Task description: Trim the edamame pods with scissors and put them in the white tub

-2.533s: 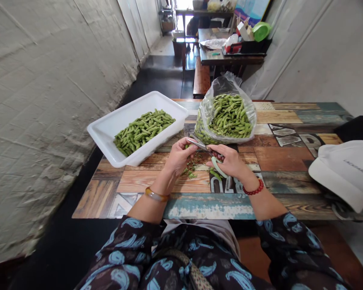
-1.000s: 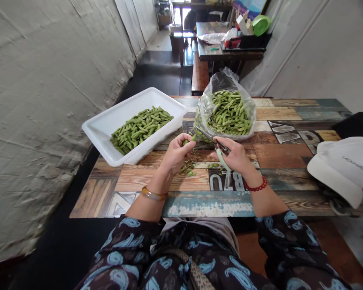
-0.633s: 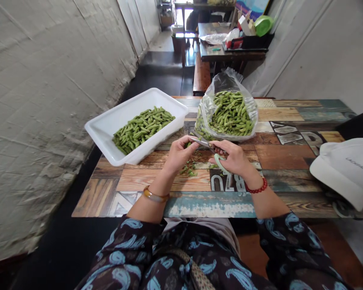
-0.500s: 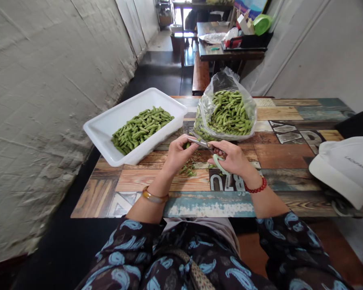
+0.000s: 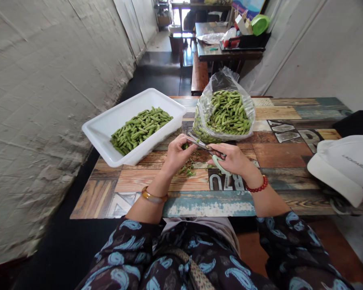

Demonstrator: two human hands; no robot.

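Note:
My left hand (image 5: 179,152) pinches a green pod (image 5: 186,146), mostly hidden by the fingers. In my right hand (image 5: 231,158) are scissors (image 5: 200,143) with pale green handles; their blades are parted a little and reach to the left fingertips. Left of my hands, a white plastic tub (image 5: 101,121) holds a heap of green pods (image 5: 140,128). Behind my right hand stands a clear plastic bag (image 5: 204,100), open at the top and filled with more pods (image 5: 229,114). Small green trimmings (image 5: 188,169) lie on the table below my hands.
The patterned wooden table (image 5: 286,153) spans the front. On its right lie a white cap (image 5: 346,165) and a black object (image 5: 355,124). Beyond it are a bench (image 5: 199,74) and another table (image 5: 210,52) bearing a green bowl (image 5: 260,25). A rough pale wall (image 5: 42,104) runs along the left.
The scissor blades are parted slightly wider now. Both hands keep nearly the same place, and the whole view has shifted very slightly.

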